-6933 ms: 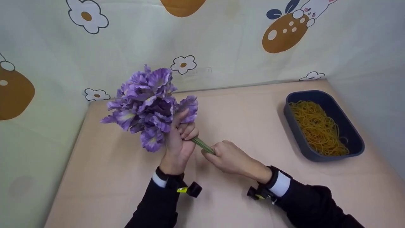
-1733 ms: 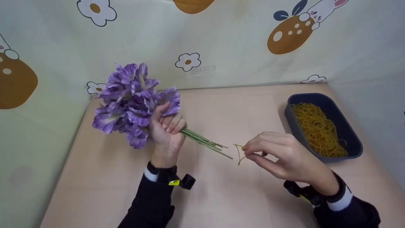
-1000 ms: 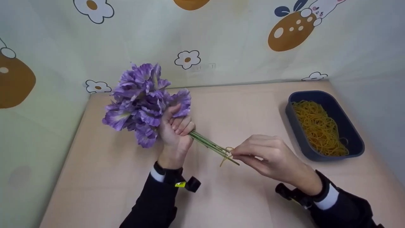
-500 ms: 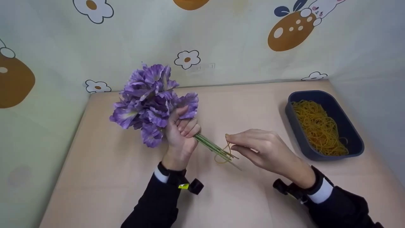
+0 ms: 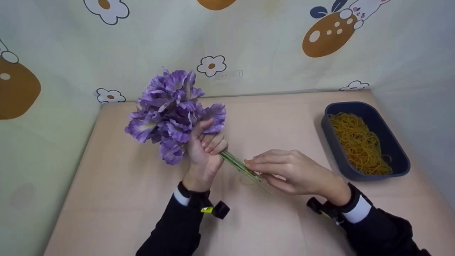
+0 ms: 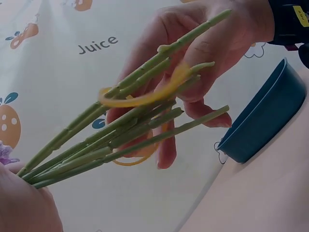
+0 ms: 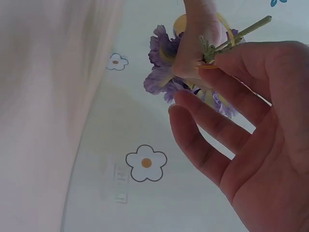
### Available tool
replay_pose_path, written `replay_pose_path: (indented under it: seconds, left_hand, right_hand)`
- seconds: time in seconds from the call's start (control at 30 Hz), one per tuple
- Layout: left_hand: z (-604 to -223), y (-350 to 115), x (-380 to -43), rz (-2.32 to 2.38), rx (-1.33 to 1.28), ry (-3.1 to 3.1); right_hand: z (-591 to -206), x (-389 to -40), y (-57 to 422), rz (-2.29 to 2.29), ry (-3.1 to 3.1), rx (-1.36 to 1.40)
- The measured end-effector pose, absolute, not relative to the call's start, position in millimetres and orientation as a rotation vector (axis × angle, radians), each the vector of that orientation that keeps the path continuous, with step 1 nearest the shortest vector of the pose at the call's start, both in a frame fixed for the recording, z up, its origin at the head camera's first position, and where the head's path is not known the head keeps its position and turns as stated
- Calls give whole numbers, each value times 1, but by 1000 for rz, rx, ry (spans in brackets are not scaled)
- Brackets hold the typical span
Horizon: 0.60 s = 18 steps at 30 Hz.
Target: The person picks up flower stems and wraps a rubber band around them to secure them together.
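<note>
In the head view my left hand (image 5: 204,156) grips a bunch of purple artificial flowers (image 5: 170,110) just below the blooms. Their green stems (image 6: 193,34) stick out to the right and fan apart slightly at the cut ends. A yellow rubber band (image 6: 140,100) loops around the stems near those ends in the left wrist view. My right hand (image 5: 295,170) is at the stem ends, holding the band stretched with thumb and index finger. Its other fingers (image 7: 198,137) are loosely spread in the right wrist view. Part of the loop is hidden behind the stems.
A dark blue plastic box (image 5: 334,149) stands at the right of the table, with a heap of yellow rubber bands (image 5: 355,145) inside. The table has a pale pink cover (image 5: 117,199). A printed curtain (image 5: 256,42) hangs behind it.
The right hand brought a rubber band from the right over the stem ends, and then moved slightly left along the stems. The left hand keeps its grip on the flowers.
</note>
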<state>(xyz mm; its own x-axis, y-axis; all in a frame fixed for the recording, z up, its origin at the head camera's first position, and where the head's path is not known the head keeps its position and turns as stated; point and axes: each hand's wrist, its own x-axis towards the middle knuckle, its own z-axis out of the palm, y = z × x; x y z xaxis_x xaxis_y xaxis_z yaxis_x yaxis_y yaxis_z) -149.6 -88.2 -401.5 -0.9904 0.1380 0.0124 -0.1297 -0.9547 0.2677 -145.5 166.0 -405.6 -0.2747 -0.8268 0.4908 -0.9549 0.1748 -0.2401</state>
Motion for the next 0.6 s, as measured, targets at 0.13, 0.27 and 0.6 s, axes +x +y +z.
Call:
replay_pose_path:
  seconds: [0.13,0.27,0.6]
  left_hand:
    - [-402,-88,-149,2978,38,393]
    - [-402,-86,-149,2973,28,395]
    - [-407,-76,-147,2930,27,454]
  right_hand:
    - [-406,-145,167,755,-2205,1754]
    - [-405,-146,167,751,-2172,1743]
    - [-406,-144,164,760,-2152,1659]
